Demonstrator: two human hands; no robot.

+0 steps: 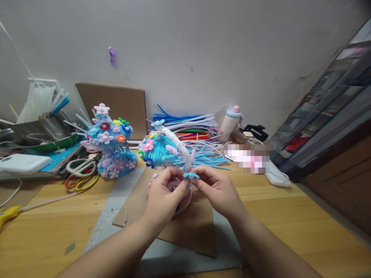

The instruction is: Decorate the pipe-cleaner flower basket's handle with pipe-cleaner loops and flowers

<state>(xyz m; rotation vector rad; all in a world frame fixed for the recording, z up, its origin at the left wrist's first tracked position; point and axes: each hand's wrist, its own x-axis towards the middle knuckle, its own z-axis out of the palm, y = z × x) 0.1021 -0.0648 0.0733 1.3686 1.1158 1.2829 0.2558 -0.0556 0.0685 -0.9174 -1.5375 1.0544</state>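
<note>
A curved stem wrapped in white [175,141] rises from a round pinkish base [185,201], which my hands partly hide. From its top hangs a light blue pipe-cleaner canopy [158,151] dotted with colourful flowers. At the lower part of the stem sits a small light blue pipe-cleaner flower [191,175]. My left hand [169,190] is closed, its thumb and fingers pinching at the flower's left side. From the right, my right hand [216,188] pinches the same flower between thumb and fingers. How the flower joins the stem is hidden.
A finished-looking blue flowered piece [111,143] stands left, beside scissors [82,170]. Pipe cleaners [185,121] lie in bundles at the back, near a bottle [230,123]. Cardboard [197,235] lies under the work. A yellow-handled tool [10,215] rests at the left edge.
</note>
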